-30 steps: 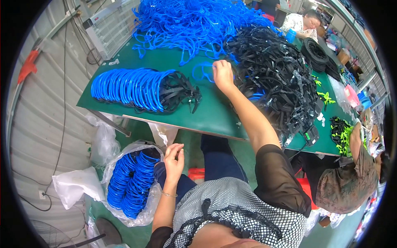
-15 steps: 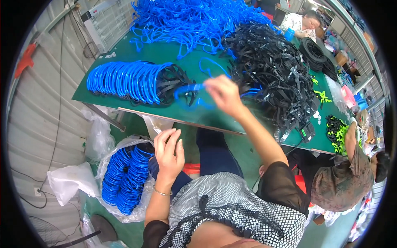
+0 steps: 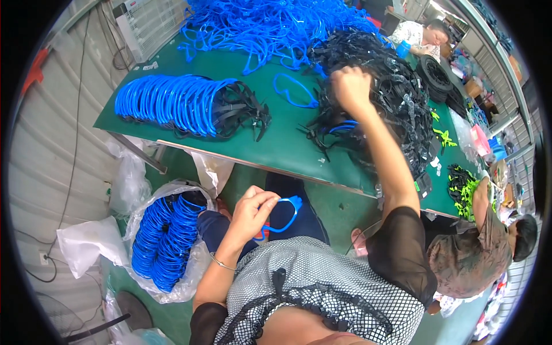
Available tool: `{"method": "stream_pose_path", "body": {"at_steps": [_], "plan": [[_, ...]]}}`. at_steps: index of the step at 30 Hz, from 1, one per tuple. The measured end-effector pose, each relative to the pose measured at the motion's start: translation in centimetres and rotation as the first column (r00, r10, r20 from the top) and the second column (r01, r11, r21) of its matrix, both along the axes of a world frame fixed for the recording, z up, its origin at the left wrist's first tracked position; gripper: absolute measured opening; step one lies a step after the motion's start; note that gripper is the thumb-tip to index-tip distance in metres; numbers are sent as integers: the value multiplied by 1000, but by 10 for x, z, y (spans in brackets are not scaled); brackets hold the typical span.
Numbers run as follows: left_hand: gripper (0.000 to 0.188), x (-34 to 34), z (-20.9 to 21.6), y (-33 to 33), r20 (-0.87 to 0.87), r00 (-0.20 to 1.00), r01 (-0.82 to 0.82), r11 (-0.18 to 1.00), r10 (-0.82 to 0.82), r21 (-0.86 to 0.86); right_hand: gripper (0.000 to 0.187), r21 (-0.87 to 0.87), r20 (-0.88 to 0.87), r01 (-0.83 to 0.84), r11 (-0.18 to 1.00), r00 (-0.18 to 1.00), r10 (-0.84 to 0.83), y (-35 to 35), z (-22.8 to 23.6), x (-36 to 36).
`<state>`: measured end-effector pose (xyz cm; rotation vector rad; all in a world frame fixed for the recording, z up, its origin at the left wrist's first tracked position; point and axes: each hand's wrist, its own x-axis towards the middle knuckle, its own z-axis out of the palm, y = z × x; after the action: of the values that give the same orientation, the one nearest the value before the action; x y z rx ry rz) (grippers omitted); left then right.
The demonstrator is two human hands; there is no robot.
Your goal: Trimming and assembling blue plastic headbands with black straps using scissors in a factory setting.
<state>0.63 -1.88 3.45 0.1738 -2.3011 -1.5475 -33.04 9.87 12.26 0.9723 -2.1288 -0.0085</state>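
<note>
Above my lap, my left hand [image 3: 251,211] pinches a thin blue plastic loop-shaped frame [image 3: 296,203] between thumb and fingers. My right hand [image 3: 352,87], its fingers curled, is at a big heap of black straps [image 3: 397,118] on the green table; whatever lies in its fingers is hidden. Just left of that heap a single blue frame [image 3: 311,104] lies on the table. A long row of nested blue frames [image 3: 167,104] is at the table's left, with black straps [image 3: 244,109] spreading from its right end. Behind, a large tangle of blue frames [image 3: 270,26] covers the far side.
On the floor at left, an open clear plastic bag [image 3: 198,261] holds stacked blue frames [image 3: 167,241]. The table's front edge [image 3: 253,164] runs ahead of my knees. One co-worker [image 3: 417,34] sits far right; another [image 3: 474,253] handles green and black pieces [image 3: 463,190] at right.
My right hand has moved from the table's middle up and right to the black heap. My left hand, empty before, has lowered slightly and now holds a blue frame.
</note>
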Motion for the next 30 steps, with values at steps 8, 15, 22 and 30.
{"method": "stream_pose_path", "body": {"at_steps": [8,15,22,30], "plan": [[18,16,-6,10,117,988,114,989,-102,-93,19,429,156,456,780,813,-561,1,-3,-63],[16,16,-13,4,92,985,141,986,-148,84,27,-115,896,169,979,443,29,17,31,-45],[16,16,-17,6,180,956,162,926,-233,340,18,-601,432,572,559,-357,829,65,-32,58],[20,-4,-19,19,92,985,108,944,-143,313,19,-582,194,619,528,-524,829,77,-94,169]]}}
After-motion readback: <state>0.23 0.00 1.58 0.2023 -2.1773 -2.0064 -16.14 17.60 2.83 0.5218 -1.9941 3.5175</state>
